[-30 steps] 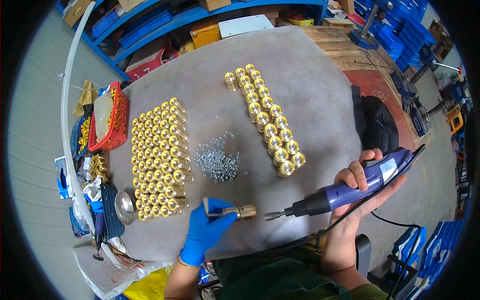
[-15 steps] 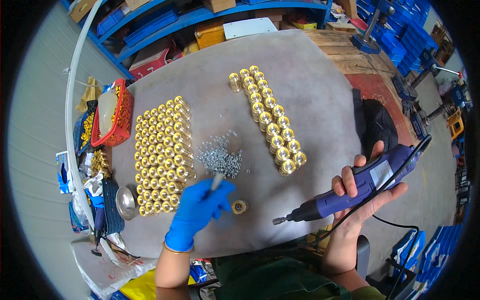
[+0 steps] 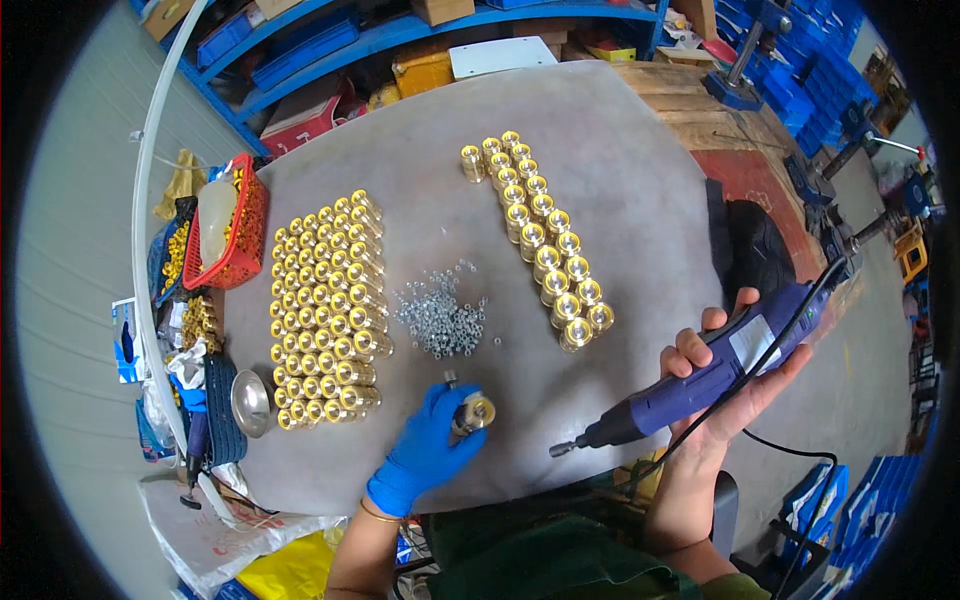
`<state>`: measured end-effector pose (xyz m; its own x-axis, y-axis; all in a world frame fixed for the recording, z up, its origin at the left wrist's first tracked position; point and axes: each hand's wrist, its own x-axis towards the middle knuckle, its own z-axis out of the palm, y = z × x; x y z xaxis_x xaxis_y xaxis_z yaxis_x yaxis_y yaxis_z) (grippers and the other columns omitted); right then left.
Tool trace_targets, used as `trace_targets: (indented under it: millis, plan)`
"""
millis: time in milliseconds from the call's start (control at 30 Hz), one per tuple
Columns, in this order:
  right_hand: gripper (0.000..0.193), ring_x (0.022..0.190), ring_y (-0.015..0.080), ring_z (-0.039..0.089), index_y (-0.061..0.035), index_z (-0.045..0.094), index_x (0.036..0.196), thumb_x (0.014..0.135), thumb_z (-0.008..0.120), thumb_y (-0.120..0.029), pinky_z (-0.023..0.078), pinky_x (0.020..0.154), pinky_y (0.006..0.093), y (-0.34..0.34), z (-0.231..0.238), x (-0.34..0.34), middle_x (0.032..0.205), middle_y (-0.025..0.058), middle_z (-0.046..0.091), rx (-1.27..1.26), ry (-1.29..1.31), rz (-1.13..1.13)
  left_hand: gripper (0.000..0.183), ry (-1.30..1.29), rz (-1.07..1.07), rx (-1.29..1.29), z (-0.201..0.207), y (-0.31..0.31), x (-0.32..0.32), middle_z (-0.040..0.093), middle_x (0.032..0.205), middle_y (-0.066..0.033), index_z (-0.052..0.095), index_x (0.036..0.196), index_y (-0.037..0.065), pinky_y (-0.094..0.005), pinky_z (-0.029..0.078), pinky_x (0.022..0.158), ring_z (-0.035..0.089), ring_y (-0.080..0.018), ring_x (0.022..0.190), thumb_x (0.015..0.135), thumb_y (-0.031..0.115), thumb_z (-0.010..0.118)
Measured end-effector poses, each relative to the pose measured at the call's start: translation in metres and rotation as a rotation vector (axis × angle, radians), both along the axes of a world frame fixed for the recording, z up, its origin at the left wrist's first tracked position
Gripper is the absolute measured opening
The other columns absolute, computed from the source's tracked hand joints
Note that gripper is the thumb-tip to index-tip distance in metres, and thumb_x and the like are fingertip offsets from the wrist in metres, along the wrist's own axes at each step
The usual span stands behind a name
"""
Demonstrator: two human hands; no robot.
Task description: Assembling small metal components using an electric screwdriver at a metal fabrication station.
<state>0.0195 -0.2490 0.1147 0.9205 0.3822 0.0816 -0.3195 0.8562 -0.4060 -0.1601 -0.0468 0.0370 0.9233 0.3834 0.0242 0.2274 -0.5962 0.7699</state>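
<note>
- The small brass fitting lies at the near edge of the desk, with the left hand in a blue glove closed around it.
- It looks hard, shiny and a bit heavy for its size. It could slip, so hold it by its round sides.
- The right hand is wrapped around a blue power tool, held off the desk.
- A pile of little silver nuts sits just past the fitting, between two groups of brass fittings.
- A red basket stands at the left edge.
- A flat white box and a yellow box sit on the blue shelf behind.
</note>
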Motion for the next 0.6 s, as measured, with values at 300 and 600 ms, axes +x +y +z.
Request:
trace_targets:
  millis: [300, 600]
  plan:
    - [0.074, 0.058, 0.0254, 0.053, -0.0107, 0.046, 0.115, 0.074, 0.043, -0.072, 0.041, 0.052, 0.0364, 0.006, 0.001, -0.003, 0.085, 0.0116, 0.059, -0.020, 0.068, -0.054, 0.046, 0.048, -0.079, 0.123, 0.001, -0.008, 0.030, 0.055, 0.102, -0.0170, 0.055, 0.109, 0.008, -0.0404, 0.046, 0.080, 0.055, -0.0348, 0.094, 0.069, 0.023, 0.072]
    - [0.073, 0.057, 0.0237, 0.051, -0.0133, 0.044, 0.119, 0.076, 0.041, -0.072, 0.040, 0.052, 0.0344, 0.000, 0.000, 0.001, 0.086, 0.0111, 0.059, -0.004, 0.096, -0.071, 0.033, -0.024, 0.053, -0.240, 0.023, 0.010, 0.023, 0.060, 0.095, -0.0163, 0.055, 0.111, 0.008, -0.0380, 0.048, 0.072, 0.059, -0.0335, 0.084, 0.081, 0.018, 0.062]
